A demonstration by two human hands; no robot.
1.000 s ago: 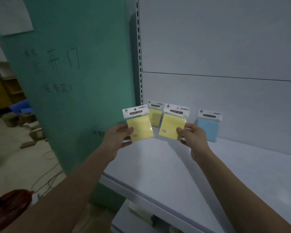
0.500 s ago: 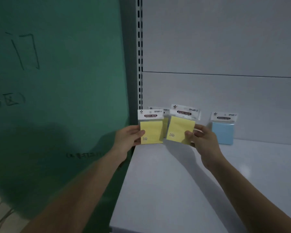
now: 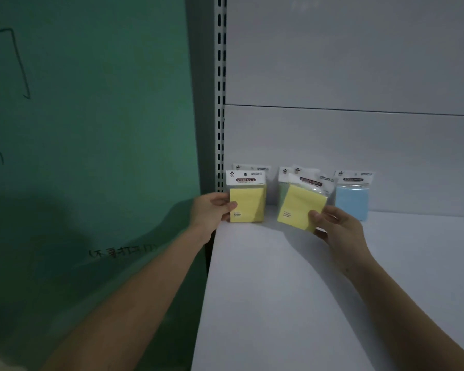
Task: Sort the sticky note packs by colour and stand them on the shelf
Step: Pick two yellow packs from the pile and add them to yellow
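Left hand (image 3: 212, 210) pinching an upright yellow cellophane-wrapped sticky note pack (image 3: 247, 202) at the white metal shelf's (image 3: 279, 290) left end, header card up, face outward. Right hand (image 3: 335, 226) clamped on a second yellow pack (image 3: 300, 206), tilted, header leaning right, before a green pack (image 3: 282, 195); pale blue pack (image 3: 352, 195) just beside. Risk judged: tilted pack toppling neighbours or hiding green.
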